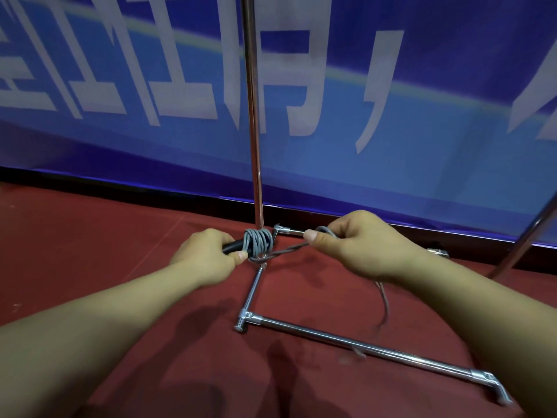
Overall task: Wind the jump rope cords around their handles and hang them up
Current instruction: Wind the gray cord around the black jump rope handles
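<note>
Left hand (208, 254): curled round a black handle (232, 246), thumb pressed at the edge of the coils; held out in front, above the floor.
Right hand (358, 245): pinches the loose grey cord (286, 251) between thumb and fingers, level with the left hand and a little apart from it.
Cord coils (258, 241): several grey turns bunched tight round the handle, just right of the left hand's thumb.
Cord run: a doubled strand stretches from the coils across to the right hand; the rest hangs below that hand toward the floor.
Second handle: cannot tell where it is.
Rack (355, 346): chrome tube frame, base bars on the floor under the hands, upright pole rising behind the coils.
Floor (90, 251): dark red.
Backdrop (422, 131): blue banner with large white characters, blurred.
</note>
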### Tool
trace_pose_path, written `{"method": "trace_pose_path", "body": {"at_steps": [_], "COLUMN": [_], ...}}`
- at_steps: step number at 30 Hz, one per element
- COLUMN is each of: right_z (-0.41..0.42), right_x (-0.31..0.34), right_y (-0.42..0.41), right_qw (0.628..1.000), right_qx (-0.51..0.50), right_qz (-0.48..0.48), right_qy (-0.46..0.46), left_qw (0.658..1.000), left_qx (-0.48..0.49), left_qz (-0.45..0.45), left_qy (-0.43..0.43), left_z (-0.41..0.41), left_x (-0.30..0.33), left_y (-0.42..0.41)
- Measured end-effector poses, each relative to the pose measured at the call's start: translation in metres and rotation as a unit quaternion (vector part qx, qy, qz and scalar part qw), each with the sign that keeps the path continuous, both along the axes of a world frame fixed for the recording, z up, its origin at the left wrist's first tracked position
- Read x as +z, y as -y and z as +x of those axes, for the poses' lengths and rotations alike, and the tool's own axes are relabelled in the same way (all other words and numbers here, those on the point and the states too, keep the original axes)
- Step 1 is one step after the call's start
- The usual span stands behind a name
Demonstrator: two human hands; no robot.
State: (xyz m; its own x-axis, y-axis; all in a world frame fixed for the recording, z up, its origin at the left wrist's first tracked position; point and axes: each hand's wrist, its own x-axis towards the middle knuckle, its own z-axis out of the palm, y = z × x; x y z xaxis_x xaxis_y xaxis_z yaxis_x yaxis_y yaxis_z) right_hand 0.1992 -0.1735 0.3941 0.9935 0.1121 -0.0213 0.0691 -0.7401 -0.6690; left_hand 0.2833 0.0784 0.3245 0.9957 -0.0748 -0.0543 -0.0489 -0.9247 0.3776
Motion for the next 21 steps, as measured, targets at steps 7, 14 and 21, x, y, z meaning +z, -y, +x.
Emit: {"method": "trace_pose_path", "body": {"at_steps": [7, 14, 21], "right_z": [0.005, -0.001, 0.002], "right_x": [-0.003, 0.007, 0.006], "right_y": [0.006, 0.003, 0.008], "right_qw": [0.982, 0.992, 0.983], "right_qx": [-0.038, 0.036, 0.025], "right_qz": [-0.151, -0.040, 0.036], "right_qy": [0.111, -0.112, -0.176], "left_qw": [0.998, 0.997, 0.997], "left_qx": [-0.032, -0.014, 0.009], "left_qz": [0.046, 0.073, 0.063], "left_qy": [-0.012, 0.012, 0.043], "left_z": [-0.001, 0.000, 0.000], "left_x": [-0.001, 0.002, 0.006], "left_y": [0.000, 0.005, 0.011]}}
